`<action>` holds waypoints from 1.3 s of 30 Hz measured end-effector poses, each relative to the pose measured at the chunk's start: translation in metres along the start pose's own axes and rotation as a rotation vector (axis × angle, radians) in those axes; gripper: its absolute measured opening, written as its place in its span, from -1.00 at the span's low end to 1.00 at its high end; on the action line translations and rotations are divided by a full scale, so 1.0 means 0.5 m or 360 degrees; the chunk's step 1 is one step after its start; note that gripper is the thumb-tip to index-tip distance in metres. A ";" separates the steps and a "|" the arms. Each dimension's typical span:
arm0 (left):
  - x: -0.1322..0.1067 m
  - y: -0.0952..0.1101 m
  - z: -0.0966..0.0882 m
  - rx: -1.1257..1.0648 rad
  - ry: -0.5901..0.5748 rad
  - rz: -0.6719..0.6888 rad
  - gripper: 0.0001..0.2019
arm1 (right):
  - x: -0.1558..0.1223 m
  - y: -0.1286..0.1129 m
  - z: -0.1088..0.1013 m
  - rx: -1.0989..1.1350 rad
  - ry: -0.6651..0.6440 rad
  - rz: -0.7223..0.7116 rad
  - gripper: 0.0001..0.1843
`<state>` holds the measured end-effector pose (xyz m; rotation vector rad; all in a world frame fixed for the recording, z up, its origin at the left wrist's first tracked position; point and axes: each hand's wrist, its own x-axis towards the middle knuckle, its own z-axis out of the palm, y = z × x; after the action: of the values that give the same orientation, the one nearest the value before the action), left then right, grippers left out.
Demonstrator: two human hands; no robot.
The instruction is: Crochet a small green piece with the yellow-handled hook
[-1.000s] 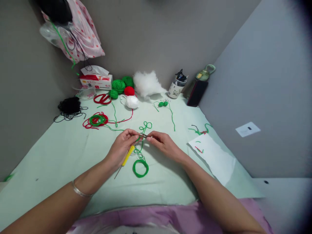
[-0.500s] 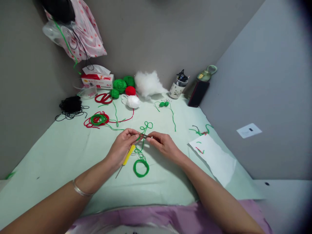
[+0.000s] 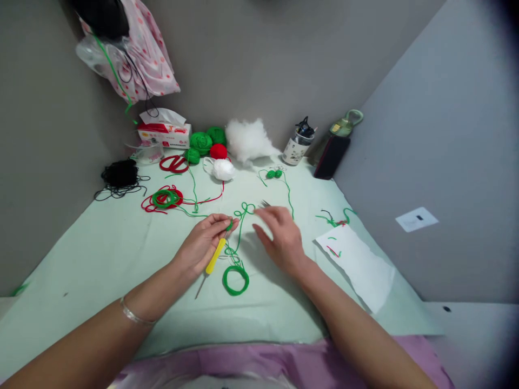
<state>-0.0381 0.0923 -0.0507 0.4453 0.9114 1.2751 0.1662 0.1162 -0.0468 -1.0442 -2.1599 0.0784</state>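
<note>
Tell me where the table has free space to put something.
Free: the cloth left of the left hand, nearer than the black yarn; between the green ring and the near edge. Crowded: the back row around the tissue box and yarn balls.

No print on anything is legible.

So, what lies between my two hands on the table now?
Head view: only a thin green yarn strand, over pale green tablecloth, between left hand and right hand.

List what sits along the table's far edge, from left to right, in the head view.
black yarn tangle → tissue box → green yarn balls → white stuffing → jar → green bottle
</note>
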 end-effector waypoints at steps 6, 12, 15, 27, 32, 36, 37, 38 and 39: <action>-0.017 -0.008 0.017 -0.0087 -0.0044 -0.0035 -0.76 | -0.012 -0.079 0.023 0.0080 -0.0241 -0.0857 -0.67; -0.046 0.000 0.028 -0.0070 -0.0129 -0.0050 -0.77 | -0.008 -0.071 -0.003 -0.0058 -0.0027 -0.0838 -0.73; -0.072 0.012 0.038 -0.0049 -0.0165 -0.0020 -0.77 | -0.012 -0.080 -0.034 0.0178 0.0144 -0.0593 -0.68; -0.165 0.003 0.070 0.0269 -0.0347 0.0113 -0.68 | -0.068 -0.135 -0.081 0.1733 0.0339 0.0896 -0.86; -0.164 -0.009 0.072 0.0250 -0.0336 0.0109 -0.68 | -0.084 -0.152 -0.083 0.1563 0.0354 0.0784 -0.89; -0.162 -0.016 0.076 0.0253 -0.0285 0.0126 -0.66 | -0.093 -0.153 -0.086 0.1359 0.0400 0.0627 -0.88; -0.162 -0.018 0.077 0.0265 -0.0274 0.0144 -0.65 | -0.095 -0.151 -0.085 0.1381 0.0405 0.0640 -0.87; -0.162 -0.020 0.077 0.0282 -0.0268 0.0166 -0.64 | -0.097 -0.150 -0.083 0.1416 0.0413 0.0667 -0.87; -0.161 -0.022 0.078 0.0305 -0.0266 0.0188 -0.63 | -0.099 -0.149 -0.082 0.1444 0.0433 0.0700 -0.88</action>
<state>-0.0021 0.0207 -0.0090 0.7548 0.8785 1.2411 0.1632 0.0217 -0.0197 -0.8712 -1.3524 0.9613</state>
